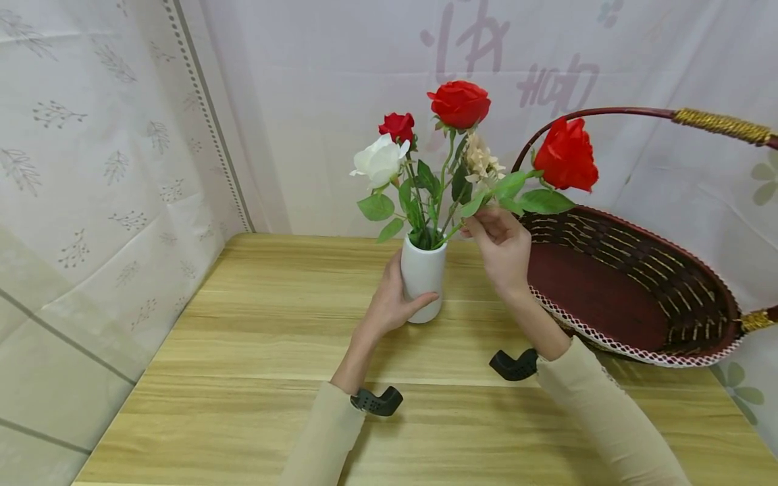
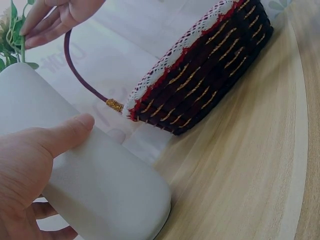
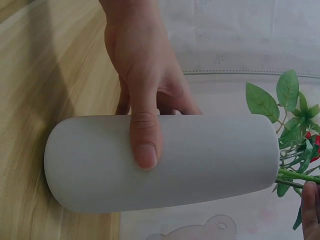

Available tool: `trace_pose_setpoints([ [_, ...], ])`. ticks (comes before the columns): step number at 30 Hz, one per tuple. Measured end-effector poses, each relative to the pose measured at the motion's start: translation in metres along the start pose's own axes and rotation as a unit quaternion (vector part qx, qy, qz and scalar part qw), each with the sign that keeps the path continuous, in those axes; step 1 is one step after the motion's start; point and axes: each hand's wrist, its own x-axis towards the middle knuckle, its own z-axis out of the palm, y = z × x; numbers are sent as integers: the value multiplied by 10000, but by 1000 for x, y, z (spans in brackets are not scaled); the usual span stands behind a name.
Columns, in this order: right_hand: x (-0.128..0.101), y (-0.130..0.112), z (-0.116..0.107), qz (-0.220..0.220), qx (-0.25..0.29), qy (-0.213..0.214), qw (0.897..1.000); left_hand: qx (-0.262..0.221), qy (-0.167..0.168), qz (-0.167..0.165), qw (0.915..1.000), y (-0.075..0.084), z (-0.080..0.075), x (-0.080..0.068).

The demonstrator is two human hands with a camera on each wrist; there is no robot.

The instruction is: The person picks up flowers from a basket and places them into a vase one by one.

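A white vase (image 1: 422, 277) stands on the wooden table (image 1: 255, 351) with several artificial flowers in it: red roses (image 1: 459, 102), a white rose (image 1: 379, 160) and a cream bloom (image 1: 481, 159). My left hand (image 1: 392, 300) grips the vase (image 2: 100, 185) from the left, thumb across its front (image 3: 142, 135). My right hand (image 1: 501, 246) pinches the green stem of a red rose (image 1: 566, 155) that leans right, its lower end at the vase mouth. In the right wrist view the vase (image 3: 200, 160) fills the frame, with leaves (image 3: 287, 100) at right.
A dark red woven basket (image 1: 632, 290) with white lace trim and a tall handle (image 1: 717, 123) sits on the table to the right of the vase, also seen as the basket (image 2: 210, 70) in the left wrist view. Patterned white fabric hangs behind and to the left.
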Motion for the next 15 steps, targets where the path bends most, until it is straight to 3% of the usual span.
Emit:
trace_pose_setpoints([
  [15,1,6,3,133,-55,-97,9998,-20,14,2,10000,0,0,-1],
])
